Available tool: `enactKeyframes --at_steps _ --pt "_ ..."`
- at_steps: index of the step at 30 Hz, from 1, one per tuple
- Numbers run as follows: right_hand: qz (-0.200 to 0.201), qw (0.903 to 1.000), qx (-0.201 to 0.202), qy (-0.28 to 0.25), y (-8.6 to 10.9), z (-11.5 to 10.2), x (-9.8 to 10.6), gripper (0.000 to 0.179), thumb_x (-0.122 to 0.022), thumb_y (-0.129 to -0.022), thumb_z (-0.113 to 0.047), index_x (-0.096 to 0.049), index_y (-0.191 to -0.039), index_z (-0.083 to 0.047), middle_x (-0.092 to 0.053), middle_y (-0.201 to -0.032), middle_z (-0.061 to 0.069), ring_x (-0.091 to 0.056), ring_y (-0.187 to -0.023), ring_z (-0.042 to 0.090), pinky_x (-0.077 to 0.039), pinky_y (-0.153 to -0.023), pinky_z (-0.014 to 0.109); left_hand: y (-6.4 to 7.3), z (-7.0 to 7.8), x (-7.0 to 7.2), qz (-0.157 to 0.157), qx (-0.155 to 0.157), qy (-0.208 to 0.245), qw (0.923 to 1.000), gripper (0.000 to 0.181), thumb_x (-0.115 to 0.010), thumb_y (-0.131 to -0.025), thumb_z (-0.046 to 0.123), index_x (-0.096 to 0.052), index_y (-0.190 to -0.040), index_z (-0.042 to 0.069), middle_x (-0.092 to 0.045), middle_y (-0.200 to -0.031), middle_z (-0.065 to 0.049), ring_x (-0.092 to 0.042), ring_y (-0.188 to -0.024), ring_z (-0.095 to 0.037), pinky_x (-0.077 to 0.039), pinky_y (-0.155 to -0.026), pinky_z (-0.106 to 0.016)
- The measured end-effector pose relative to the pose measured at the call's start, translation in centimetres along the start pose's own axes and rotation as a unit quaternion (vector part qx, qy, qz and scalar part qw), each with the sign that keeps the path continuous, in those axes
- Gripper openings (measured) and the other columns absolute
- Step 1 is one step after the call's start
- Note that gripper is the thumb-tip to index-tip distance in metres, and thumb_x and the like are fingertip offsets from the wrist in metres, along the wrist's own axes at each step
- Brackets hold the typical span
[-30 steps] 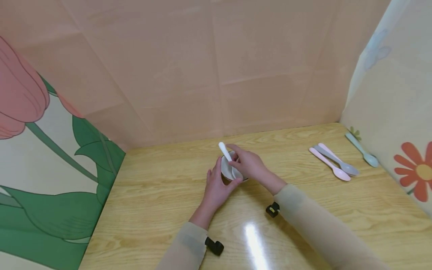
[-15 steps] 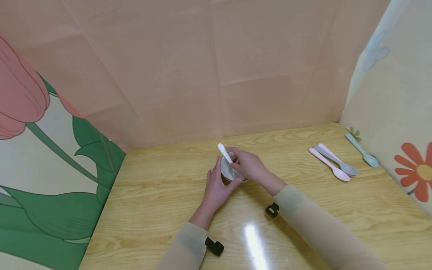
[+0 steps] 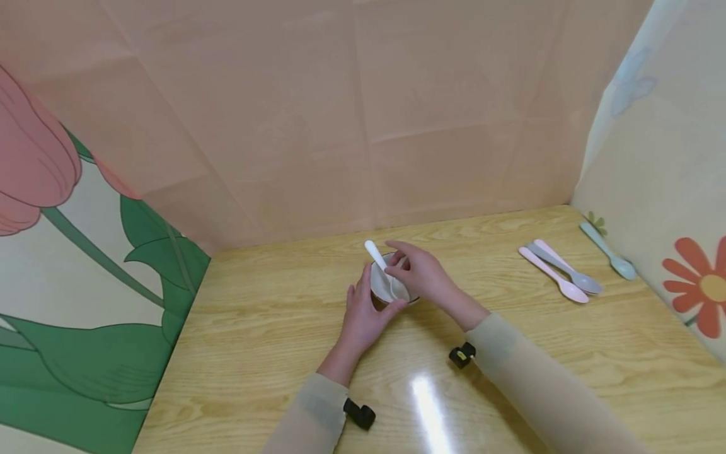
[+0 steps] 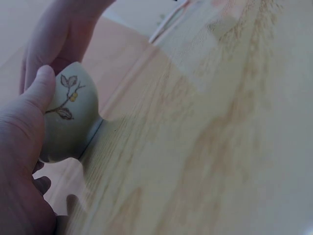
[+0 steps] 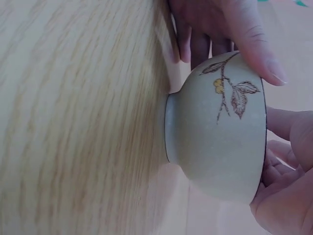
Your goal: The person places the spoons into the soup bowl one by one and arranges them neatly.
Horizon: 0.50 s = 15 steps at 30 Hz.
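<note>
A small white bowl [image 3: 381, 285] with a dark rim stands on the wooden table; the right wrist view shows leaves and yellow berries painted on the bowl [image 5: 215, 132]. My left hand [image 3: 363, 315] grips its near left side, thumb in front and fingers around the far side. A white spoon [image 3: 375, 252] leans in the bowl, its handle rising past the rim toward the upper left. With thumb and fingers, my right hand [image 3: 422, 274] pinches the spoon from the right, over the bowl's rim. Neither wrist view shows the spoon.
To the right lie two pink spoons [image 3: 571, 292] with a grey spoon [image 3: 584, 282] among them. A pale green spoon [image 3: 622, 268] lies beside the flowered right wall [image 3: 669, 189]. A pink backdrop [image 3: 295, 157] borders the table's back edge.
My right hand has shifted slightly within the bowl's area, and more of the spoon's lower end shows. The spoon's handle tip has moved slightly left. My left hand stays on the bowl.
</note>
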State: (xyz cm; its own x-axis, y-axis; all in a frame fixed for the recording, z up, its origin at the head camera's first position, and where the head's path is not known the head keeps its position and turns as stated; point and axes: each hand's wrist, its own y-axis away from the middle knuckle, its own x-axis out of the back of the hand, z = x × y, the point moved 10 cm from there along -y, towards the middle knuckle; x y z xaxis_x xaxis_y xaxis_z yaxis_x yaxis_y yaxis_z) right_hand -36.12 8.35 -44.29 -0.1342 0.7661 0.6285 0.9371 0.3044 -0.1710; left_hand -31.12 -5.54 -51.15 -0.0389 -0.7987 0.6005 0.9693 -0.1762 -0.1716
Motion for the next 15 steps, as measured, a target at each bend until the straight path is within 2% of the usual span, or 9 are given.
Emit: enactKeyframes --at_steps 6,15 --pt "0.025 0.9995 -0.006 -0.017 0.6 0.4 1.4 0.058 -0.079 -0.106 -0.016 -0.058 -0.159 -0.008 -0.075 -0.116 0.008 -0.070 -0.089 0.022 -0.059 -0.071 0.033 -0.2 0.3 -0.1 0.004 -0.014 -0.001 0.9999 0.110 -0.082 -0.099 0.052 -0.014 -0.177 0.017 -0.042 -0.172 -0.017 -0.038 -0.160 -0.033 -0.006 -0.135 -0.059" --pt "0.052 0.9983 -0.028 -0.007 2.0 0.5 4.1 0.059 -0.077 -0.107 -0.026 -0.057 -0.160 -0.008 -0.074 -0.120 0.008 -0.066 -0.087 0.023 -0.055 -0.066 0.032 -0.2 0.2 0.0 0.003 -0.005 -0.005 1.0000 0.114 -0.081 -0.098 0.057 -0.013 -0.178 0.014 -0.038 -0.174 -0.019 -0.036 -0.161 -0.034 -0.005 -0.136 -0.058"
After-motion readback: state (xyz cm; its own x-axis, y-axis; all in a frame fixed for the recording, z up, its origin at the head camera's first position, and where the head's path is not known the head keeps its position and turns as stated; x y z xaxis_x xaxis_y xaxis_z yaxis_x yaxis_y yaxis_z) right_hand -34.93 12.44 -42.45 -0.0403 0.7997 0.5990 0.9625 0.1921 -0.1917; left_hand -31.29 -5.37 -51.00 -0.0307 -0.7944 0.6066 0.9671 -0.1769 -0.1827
